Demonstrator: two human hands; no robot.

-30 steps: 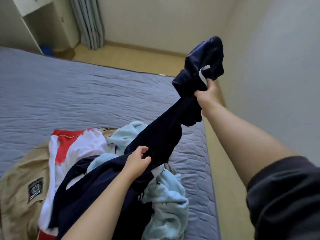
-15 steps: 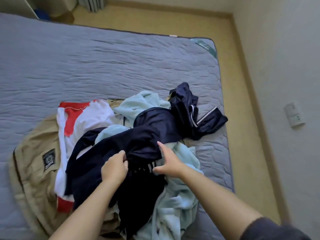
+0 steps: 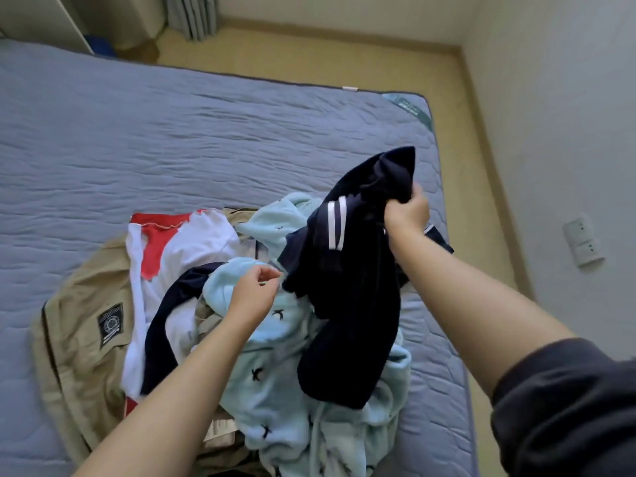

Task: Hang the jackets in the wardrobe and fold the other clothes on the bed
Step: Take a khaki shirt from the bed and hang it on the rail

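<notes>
Your right grip is clamping the bunched top of the navy garment, holding it up above the bed. The garment's long axis is hanging down and toward you from that grip, its tail resting on the pale blue fleece. Your left grip is hovering just beside the garment's left edge with fingers curled; pinching or not, cannot tell. Bare grey quilting is lying to the left. The wall is near on the right.
</notes>
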